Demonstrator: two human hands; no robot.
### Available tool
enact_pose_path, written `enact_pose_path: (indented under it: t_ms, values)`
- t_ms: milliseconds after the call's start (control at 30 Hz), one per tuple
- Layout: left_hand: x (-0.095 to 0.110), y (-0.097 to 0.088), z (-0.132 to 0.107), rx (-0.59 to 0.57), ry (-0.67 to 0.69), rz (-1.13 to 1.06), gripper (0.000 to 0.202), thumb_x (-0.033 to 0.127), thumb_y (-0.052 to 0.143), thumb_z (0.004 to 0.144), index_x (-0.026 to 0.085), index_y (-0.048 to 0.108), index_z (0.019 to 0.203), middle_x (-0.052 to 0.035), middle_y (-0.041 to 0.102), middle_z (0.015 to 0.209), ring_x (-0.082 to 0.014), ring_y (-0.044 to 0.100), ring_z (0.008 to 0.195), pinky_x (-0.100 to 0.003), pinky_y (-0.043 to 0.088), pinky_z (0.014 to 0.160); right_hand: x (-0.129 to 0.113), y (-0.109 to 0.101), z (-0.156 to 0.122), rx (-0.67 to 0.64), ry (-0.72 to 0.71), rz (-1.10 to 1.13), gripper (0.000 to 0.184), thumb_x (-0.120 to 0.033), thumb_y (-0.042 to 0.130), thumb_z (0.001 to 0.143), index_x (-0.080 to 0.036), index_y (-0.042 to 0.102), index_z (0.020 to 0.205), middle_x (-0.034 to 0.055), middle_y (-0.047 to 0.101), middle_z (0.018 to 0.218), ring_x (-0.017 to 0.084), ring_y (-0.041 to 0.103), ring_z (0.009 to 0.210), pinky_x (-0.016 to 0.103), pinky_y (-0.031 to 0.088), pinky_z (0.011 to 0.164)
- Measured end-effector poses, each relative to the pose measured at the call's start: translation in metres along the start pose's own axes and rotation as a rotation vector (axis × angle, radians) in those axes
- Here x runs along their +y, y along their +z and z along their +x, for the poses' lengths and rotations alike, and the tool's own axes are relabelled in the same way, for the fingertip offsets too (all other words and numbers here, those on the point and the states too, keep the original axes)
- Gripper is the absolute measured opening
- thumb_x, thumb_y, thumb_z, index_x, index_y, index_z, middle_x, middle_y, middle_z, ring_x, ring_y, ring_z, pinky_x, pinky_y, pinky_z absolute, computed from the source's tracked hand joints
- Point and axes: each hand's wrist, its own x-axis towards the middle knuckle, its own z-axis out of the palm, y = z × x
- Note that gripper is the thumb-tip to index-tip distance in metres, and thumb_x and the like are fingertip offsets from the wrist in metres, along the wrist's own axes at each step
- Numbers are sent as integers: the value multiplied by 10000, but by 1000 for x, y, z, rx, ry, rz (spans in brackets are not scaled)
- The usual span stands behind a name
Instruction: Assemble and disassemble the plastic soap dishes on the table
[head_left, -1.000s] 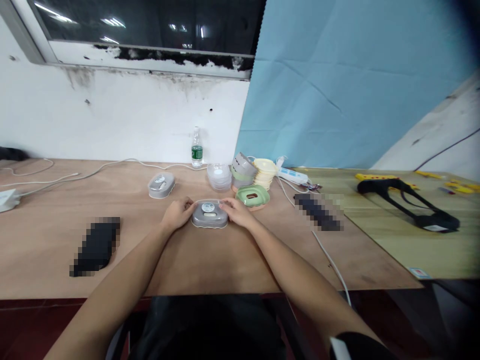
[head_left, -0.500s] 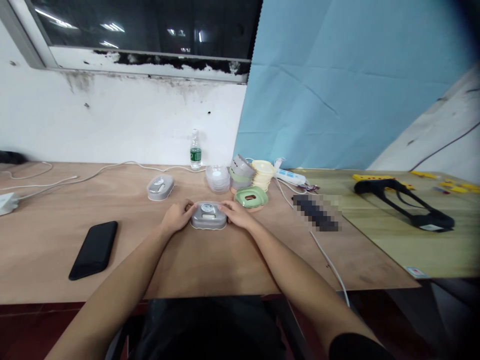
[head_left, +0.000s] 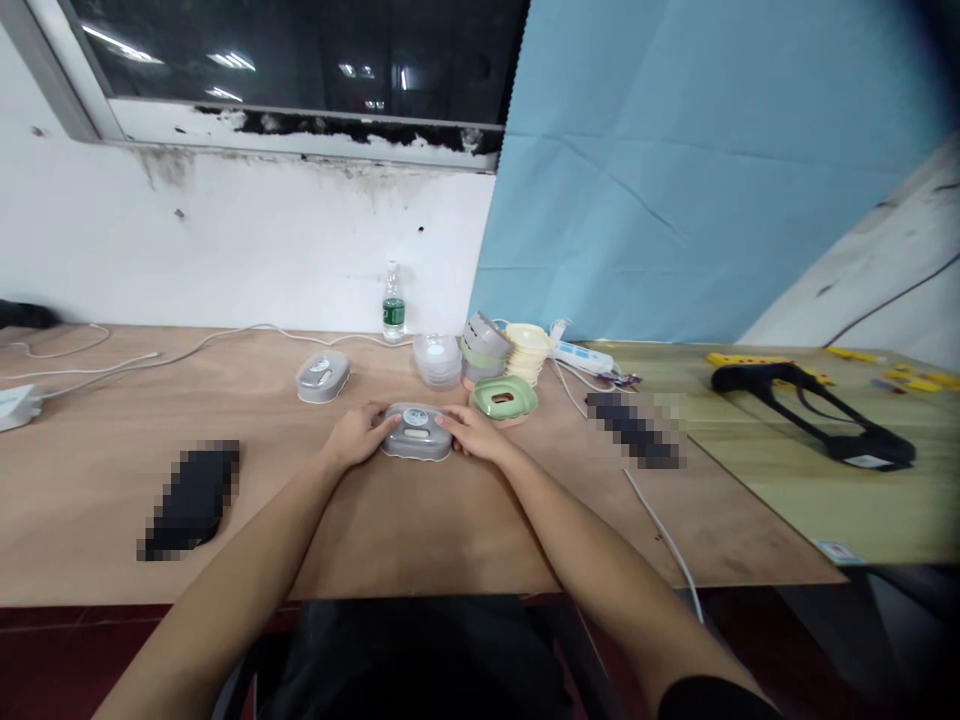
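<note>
A grey soap box (head_left: 417, 440) with a clear lid and a round label lies on the table in front of me. My left hand (head_left: 361, 432) grips its left side, thumb on top of the lid. On the other side my right hand (head_left: 472, 432) holds the right edge, its thumb also resting on the lid. Just beyond the right hand sits a green soap-box tray (head_left: 504, 398) with an oval slot. A second grey soap box (head_left: 322, 377) with a lid stands farther back to the left. Fingers under the box edges are partly hidden.
Behind are stacked clear lids (head_left: 437, 360), grey trays (head_left: 486, 335), cream trays (head_left: 527, 350) and a water bottle (head_left: 393, 305). A power strip (head_left: 583, 356) and cables lie at the back. A blurred dark object (head_left: 191, 500) is at left, a black frame (head_left: 817, 415) at right.
The left thumb has moved farther in over the lid. Both hands stay on the soap box, and the view has shifted slightly.
</note>
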Motion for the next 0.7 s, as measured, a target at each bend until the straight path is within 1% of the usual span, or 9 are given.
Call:
enact_pose_path:
  t_ms: [167, 233, 300, 367, 433, 467, 533, 600, 700]
  values:
    - [-3, 2, 1, -27, 20, -1, 531, 601, 405, 858, 229, 604, 1181, -64, 644, 1154, -232, 606, 1011, -316, 459, 861, 4, 2, 2, 24, -29, -45, 437, -527, 480, 872, -171, 618, 1086, -41, 516, 489, 90, 478, 395, 174, 323, 364]
    - [-6, 4, 3, -2, 2, 9, 529, 589, 384, 875, 224, 590, 1198, -71, 636, 1162, -233, 599, 1032, -321, 452, 880, 5, 2, 3, 43, -42, -67, 443, -544, 492, 860, -173, 618, 1066, -41, 529, 492, 88, 481, 404, 173, 326, 384]
    - [-10, 4, 5, 94, -48, 43, 536, 573, 365, 890, 203, 566, 1221, -95, 605, 1195, -242, 583, 1064, -340, 444, 903, 5, 2, 4, 30, -36, -63, 455, -574, 494, 846, -171, 622, 1012, -41, 540, 492, 85, 477, 400, 174, 330, 395]
    - [-14, 2, 6, 235, -81, 76, 524, 545, 337, 910, 188, 553, 1227, -115, 577, 1204, -244, 571, 1075, -359, 437, 919, 6, 1, 5, -14, 8, -35, 478, -604, 462, 846, -161, 623, 923, -35, 543, 483, 87, 474, 384, 181, 334, 395]
    - [-17, -2, 7, 346, -69, 73, 499, 517, 314, 927, 189, 553, 1217, -111, 580, 1157, -226, 581, 1024, -359, 442, 911, 8, 1, 6, -40, 50, -14, 492, -613, 432, 853, -156, 613, 837, -27, 544, 476, 90, 476, 375, 187, 338, 396]
    - [-17, -4, 6, 372, -53, 62, 488, 511, 314, 930, 189, 560, 1201, -102, 591, 1112, -213, 589, 976, -353, 449, 897, 8, 1, 7, -37, 52, -19, 487, -610, 436, 851, -156, 607, 804, -24, 549, 482, 90, 478, 380, 189, 340, 402]
    - [-17, -8, 5, 373, -17, 48, 471, 522, 346, 919, 188, 582, 1154, -82, 599, 1038, -192, 593, 891, -339, 464, 864, 10, 2, 7, -15, 20, -55, 462, -598, 475, 836, -159, 602, 766, -21, 568, 514, 85, 479, 402, 188, 344, 424]
    - [-15, -9, 3, 336, 16, 56, 469, 544, 400, 892, 188, 597, 1126, -76, 584, 1027, -184, 590, 858, -328, 476, 841, 11, 3, 7, -7, -32, -105, 442, -583, 507, 824, -160, 615, 762, -16, 592, 557, 85, 490, 446, 189, 350, 457]
    - [-10, -6, 2, 301, 72, 100, 485, 551, 470, 858, 188, 593, 1155, -94, 532, 1106, -206, 576, 954, -333, 472, 878, 11, 5, 6, 2, -100, -173, 405, -550, 543, 813, -159, 650, 804, -8, 612, 607, 96, 513, 525, 195, 347, 499]
